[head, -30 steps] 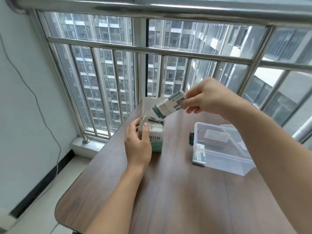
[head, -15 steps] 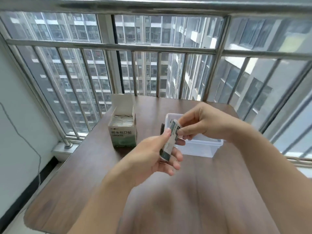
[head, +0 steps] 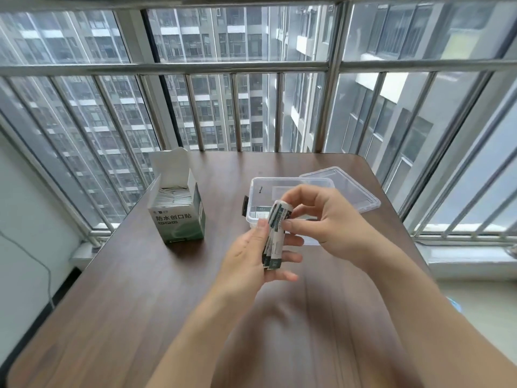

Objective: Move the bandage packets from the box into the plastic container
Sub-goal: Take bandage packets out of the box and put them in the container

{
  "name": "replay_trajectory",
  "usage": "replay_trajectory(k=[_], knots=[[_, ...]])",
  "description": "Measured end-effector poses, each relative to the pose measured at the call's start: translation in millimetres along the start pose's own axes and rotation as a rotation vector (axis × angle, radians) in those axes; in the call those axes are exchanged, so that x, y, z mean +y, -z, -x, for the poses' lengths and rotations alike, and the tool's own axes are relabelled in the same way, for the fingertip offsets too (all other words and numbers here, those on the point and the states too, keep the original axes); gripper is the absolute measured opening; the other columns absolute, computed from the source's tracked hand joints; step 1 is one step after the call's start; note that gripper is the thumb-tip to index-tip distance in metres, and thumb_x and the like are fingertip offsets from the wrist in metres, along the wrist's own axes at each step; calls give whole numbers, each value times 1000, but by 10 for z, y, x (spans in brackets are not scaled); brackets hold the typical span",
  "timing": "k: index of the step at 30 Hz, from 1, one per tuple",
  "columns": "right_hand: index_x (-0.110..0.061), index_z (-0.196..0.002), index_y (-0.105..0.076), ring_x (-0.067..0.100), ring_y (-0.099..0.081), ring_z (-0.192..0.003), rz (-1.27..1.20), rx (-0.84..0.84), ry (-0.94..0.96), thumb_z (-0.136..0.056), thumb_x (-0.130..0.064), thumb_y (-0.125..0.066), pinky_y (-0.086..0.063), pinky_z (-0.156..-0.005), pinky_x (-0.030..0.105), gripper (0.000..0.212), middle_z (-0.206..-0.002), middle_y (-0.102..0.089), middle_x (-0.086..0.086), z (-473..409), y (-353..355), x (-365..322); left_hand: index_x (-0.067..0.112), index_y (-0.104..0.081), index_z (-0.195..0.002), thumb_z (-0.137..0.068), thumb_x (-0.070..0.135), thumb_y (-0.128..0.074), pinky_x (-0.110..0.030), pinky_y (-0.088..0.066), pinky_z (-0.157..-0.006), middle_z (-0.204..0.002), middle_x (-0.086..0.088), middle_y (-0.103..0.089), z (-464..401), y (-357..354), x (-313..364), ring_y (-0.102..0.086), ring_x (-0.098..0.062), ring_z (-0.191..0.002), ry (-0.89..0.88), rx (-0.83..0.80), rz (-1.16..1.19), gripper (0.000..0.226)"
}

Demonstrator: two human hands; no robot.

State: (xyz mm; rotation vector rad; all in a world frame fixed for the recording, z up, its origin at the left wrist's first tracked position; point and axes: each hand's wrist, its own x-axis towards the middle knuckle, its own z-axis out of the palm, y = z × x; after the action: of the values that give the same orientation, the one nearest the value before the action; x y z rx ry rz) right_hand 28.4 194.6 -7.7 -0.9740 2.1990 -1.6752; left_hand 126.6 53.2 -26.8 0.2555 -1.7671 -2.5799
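Note:
An open green and white bandage box stands upright on the wooden table at the left, with more packets showing inside. A small stack of bandage packets stands on edge between my hands, just in front of the clear plastic container. My left hand holds the lower part of the stack between thumb and fingers. My right hand pinches its top end. At least one packet lies inside the container, partly hidden by my hands.
The container's clear lid lies beside it on the right. A steel railing and windows run along the table's far edge and right side. A white wall with a cable is at the left.
My right hand lifted packets out of the box and carried them right. My left hand left the box and joined it on the stack. The view has swung right and down.

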Motion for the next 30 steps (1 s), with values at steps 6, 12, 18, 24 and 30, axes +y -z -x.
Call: replay_trajectory(k=[6, 12, 18, 24, 30], knots=[[-9, -101, -70, 15, -68, -87, -213, 34, -33, -84, 8, -73, -56, -79, 26, 25, -98, -72, 6, 40, -38, -37, -1, -62, -117, -98, 42, -41, -27, -52, -43, -83, -14, -72, 42, -40, 2, -64, -19, -61, 16, 5, 54, 51], [-9, -107, -72, 15, -68, -81, -219, 125, -29, -85, 13, -69, -56, -68, 28, 31, -105, -72, 16, 69, -100, -17, 6, -67, -116, -104, 35, -43, -27, -60, -55, -95, -14, -73, 28, -78, -49, -72, -18, -73, -1, 69, 136, 40], [-19, -115, -70, 11, -68, -101, -74, 113, 18, -85, 16, -58, -57, -72, 24, 48, -108, -72, -2, 136, -165, -20, 11, -63, -127, -104, 27, -46, -26, -52, -54, -93, -3, -64, 41, -113, -85, -59, -12, -68, 13, 33, 184, 33], [-18, -107, -73, 10, -69, -103, -85, 128, 34, -84, 15, -59, -58, -74, 25, 42, -98, -75, 2, 139, -193, -18, 22, -64, -129, -107, 26, -42, -23, -46, -52, -88, 2, -59, 19, -143, -94, -50, -10, -66, -28, 60, 62, 31], [-20, -102, -73, 9, -70, -95, -34, 222, -2, -82, 10, -63, -63, -70, 35, 37, -95, -73, -3, 151, -244, 24, 18, -70, -117, -109, 28, -36, -26, -57, -59, -102, -6, -77, -25, -159, -123, -72, -20, -88, -54, 72, 67, 36]])
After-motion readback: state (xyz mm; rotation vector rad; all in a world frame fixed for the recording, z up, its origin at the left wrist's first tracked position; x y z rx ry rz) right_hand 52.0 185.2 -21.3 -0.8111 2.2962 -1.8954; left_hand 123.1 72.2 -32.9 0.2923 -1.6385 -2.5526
